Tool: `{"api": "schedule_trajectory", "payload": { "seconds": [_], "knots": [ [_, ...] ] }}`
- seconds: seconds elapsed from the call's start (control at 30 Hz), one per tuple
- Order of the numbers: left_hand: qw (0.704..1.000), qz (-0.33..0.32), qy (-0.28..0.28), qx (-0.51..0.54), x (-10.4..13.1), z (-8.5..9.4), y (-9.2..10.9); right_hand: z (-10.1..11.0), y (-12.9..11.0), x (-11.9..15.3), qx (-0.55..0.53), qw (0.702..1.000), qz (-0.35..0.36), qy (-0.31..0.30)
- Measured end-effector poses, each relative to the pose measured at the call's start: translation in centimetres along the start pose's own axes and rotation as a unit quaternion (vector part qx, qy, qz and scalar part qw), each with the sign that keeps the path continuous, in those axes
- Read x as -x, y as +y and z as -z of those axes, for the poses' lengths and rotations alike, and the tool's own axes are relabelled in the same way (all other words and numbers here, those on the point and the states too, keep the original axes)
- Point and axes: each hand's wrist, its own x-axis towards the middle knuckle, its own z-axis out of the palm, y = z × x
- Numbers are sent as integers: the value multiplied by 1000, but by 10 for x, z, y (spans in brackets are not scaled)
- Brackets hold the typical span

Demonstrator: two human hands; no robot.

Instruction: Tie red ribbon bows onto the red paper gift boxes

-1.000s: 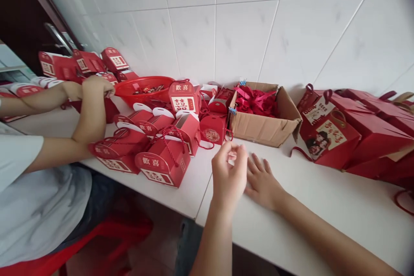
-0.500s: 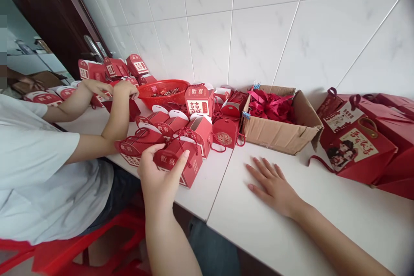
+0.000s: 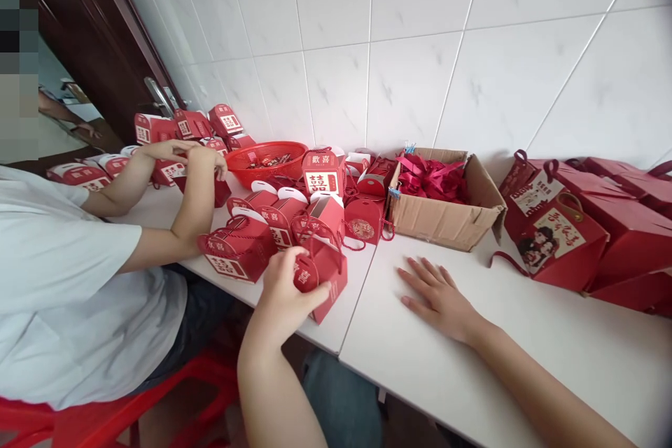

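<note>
My left hand (image 3: 291, 287) grips a small red gift box (image 3: 332, 278) by its sides, thumb on the right and fingers on the left. The box is tilted near the front edge of the table, and a dark red cord shows at its top. Just left of it stands another red gift box (image 3: 246, 252) with a cord handle, and several similar ones crowd behind. My right hand (image 3: 438, 297) lies flat on the white table (image 3: 414, 378), fingers spread, holding nothing.
A cardboard box (image 3: 441, 220) holds dark red ribbons (image 3: 433, 177). Larger red gift boxes (image 3: 572, 238) stand at the right. At the left, a co-worker (image 3: 68, 280) handles a red box beside a red plastic basket (image 3: 267, 161) with small packets. A tiled wall (image 3: 341, 98) closes the back.
My left hand has closed on the front red box, shifted it to the right and tilted it away from the others. My right hand stays flat. The camera view has shifted slightly.
</note>
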Motion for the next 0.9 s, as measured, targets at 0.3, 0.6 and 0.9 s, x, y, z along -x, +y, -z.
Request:
{"api": "schedule_trajectory", "payload": {
  "seconds": [0.3, 0.6, 0.9],
  "knots": [
    [907, -278, -300, 104, 2, -67, 55, 26, 6, 1, -424, 895, -85, 109],
    [887, -345, -254, 175, 10, -68, 77, 22, 30, -7, -560, 772, -175, 244],
    [887, -129, -77, 437, 1, -78, 82, 31, 14, -2, -560, 772, -163, 254]
  ]
}}
